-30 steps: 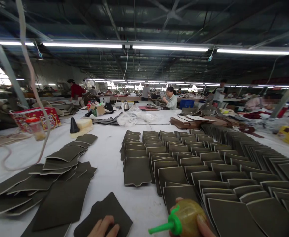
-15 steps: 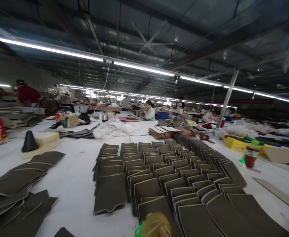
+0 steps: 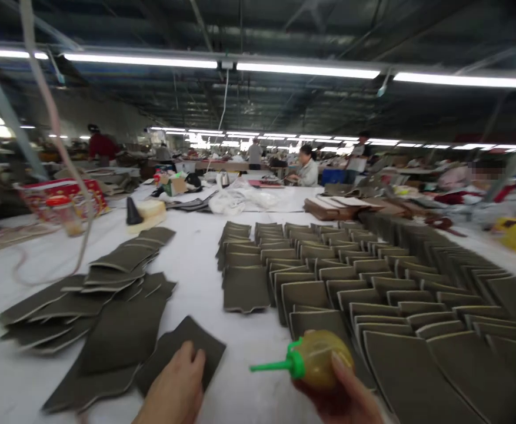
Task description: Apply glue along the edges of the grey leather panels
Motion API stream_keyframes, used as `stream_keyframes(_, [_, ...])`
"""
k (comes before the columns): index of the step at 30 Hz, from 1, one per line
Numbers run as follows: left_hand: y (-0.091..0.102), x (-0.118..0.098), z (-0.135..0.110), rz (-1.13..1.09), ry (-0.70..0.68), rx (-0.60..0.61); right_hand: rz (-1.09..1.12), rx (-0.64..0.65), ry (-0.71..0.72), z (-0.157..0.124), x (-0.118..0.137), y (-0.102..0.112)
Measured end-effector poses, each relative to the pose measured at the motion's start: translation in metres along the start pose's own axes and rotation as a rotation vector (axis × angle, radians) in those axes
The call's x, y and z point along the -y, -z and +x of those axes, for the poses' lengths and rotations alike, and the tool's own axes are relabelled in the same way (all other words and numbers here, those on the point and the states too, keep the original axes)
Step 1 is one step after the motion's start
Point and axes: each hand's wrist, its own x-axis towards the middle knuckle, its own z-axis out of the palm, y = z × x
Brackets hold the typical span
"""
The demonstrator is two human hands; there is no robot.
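Low over the white table (image 3: 239, 353), the right hand (image 3: 348, 391) has its fingers wrapped around a squeeze bottle (image 3: 323, 358), its green nozzle (image 3: 272, 366) pointing left. Meanwhile, the left hand (image 3: 177, 377) rests bent fingers on a dark piece (image 3: 163, 354) lying between a loose pile (image 3: 123, 330) and overlapping rows (image 3: 341, 274); whether they pinch it, I cannot tell.
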Motion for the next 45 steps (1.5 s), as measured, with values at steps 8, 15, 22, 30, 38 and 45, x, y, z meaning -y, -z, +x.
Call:
stream_keyframes(8, [0.015,-0.005,-0.009,0.012,-0.013,0.020,-0.049,-0.193,-0.122,0.008,0.005,0.003])
stream_keyframes(15, [0.021,-0.008,-0.011,0.013,-0.050,0.039,-0.107,-0.273,-0.104,0.008,0.001,-0.015])
stream_keyframes(22, [0.019,-0.028,-0.008,0.067,0.023,0.053,-0.249,-0.178,-0.073,0.011,-0.006,-0.006])
stream_keyframes(30, [0.035,-0.005,0.003,0.084,-0.148,0.026,-0.861,0.178,0.366,0.022,0.002,-0.008])
stream_keyframes(38, [0.036,0.004,0.010,0.030,-0.217,-0.009,-1.244,0.290,0.663,0.021,-0.010,-0.045])
stream_keyframes(45, [0.032,0.008,0.010,-0.012,-0.221,-0.029,-1.438,0.511,0.794,0.036,-0.016,-0.048])
